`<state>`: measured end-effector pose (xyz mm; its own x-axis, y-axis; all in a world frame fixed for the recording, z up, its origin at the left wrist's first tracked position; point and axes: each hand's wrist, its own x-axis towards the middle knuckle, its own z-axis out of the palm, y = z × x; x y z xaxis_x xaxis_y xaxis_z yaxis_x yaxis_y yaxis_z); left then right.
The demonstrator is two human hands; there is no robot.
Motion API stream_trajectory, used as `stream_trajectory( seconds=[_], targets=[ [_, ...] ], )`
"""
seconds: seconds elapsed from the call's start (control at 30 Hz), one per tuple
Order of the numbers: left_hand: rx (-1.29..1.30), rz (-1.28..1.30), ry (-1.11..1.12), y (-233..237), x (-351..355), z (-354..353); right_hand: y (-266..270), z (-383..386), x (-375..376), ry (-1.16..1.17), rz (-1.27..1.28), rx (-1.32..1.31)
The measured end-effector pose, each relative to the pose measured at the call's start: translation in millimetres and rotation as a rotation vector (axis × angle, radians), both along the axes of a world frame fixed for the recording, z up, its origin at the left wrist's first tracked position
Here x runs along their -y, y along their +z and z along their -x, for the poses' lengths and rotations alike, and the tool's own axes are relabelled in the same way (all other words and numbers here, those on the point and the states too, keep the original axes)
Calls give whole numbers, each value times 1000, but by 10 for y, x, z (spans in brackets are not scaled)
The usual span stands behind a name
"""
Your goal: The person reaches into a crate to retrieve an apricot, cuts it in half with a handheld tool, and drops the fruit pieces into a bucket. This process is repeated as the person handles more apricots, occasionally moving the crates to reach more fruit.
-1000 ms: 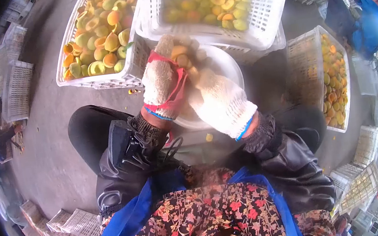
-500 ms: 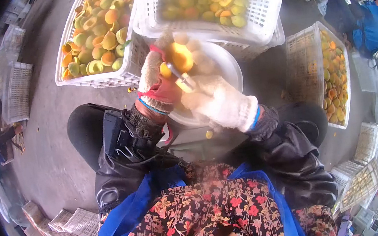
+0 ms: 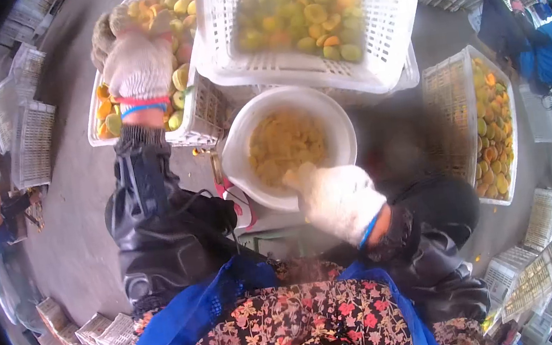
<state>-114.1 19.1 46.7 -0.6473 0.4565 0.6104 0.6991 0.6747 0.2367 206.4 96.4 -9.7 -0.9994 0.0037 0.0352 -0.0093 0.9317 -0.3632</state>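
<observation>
My left hand, in a knitted glove, reaches over the far left crate of halved apricots. Its fingers look spread among the fruit, though the tips are hard to see. By the near right rim of a white bucket is my gloved right hand, closed. A pale yellow end pokes out of its fingers, apparently the handle of the small pitting tool; the metal tip does not show. Yellowish pieces, blurred, lie at the bottom of the bucket.
Beyond the bucket, a stacked white crate holds more apricots. Another crate of fruit stands on the floor at right. Stacked crates line the left side. A person in blue is at far right.
My left hand has left the bucket for the far left crate, and the apricot is no longer seen between my hands. The right hand has drawn slightly nearer and lower, uncovering the bucket's contents.
</observation>
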Motion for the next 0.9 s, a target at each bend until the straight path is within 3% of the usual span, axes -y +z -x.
stream_trajectory(
  seconds=[0.03,0.07,0.1,0.13,0.17,0.2,0.23,0.27,0.33,0.37,0.4,0.43,0.53,0.57,0.6,0.67,0.7,0.77,0.83,0.87,0.9],
  targets=[
    [-48,357,207,154,-80,47,55,14,14,-6,-3,56],
    [10,296,169,218,-232,10,163,81,15,-15,-8,109],
    [73,240,131,271,-445,-152,421,195,21,-143,84,384],
    [227,346,50,341,-677,-315,265,129,14,-53,15,189],
    [293,380,44,149,-877,-383,199,111,30,-112,128,187],
    [337,529,-240,80,-1112,-386,133,95,39,-165,237,182],
    [290,175,-347,-227,-1185,-495,-2,22,26,71,-2,138],
    [47,583,-328,-649,-1511,-210,-84,-41,16,95,-11,103],
    [-448,864,-405,-1332,-1713,143,46,127,-19,91,17,195],
    [-346,858,-418,-1540,-1736,273,183,221,-24,45,48,307],
    [29,827,-456,-1650,-1786,381,304,272,-33,-10,76,427],
    [28,822,-440,-1742,-1815,419,352,273,-50,-76,104,550],
    [-459,1096,-104,-2122,-1798,335,-40,61,-19,-233,175,484],
    [-619,1179,14,-2123,-1768,304,-106,98,3,-311,85,639],
    [-615,1179,17,-2094,-1800,336,-60,68,-33,-308,82,641],
    [466,710,-155,-1800,-1922,440,401,292,-187,-173,166,209],
    [461,712,-174,-1718,-1908,448,453,283,-210,-128,85,156],
    [886,117,-566,-1564,-1723,441,414,257,-245,-227,119,31],
    [1786,-792,-512,-1230,-1420,89,494,235,-250,-388,191,-129],
    [1977,-1173,-556,-1113,-1221,-58,556,294,-245,-460,237,-174],
    [1980,-1126,-484,-852,-1040,-235,555,326,-232,-495,199,-173]
  ],
)
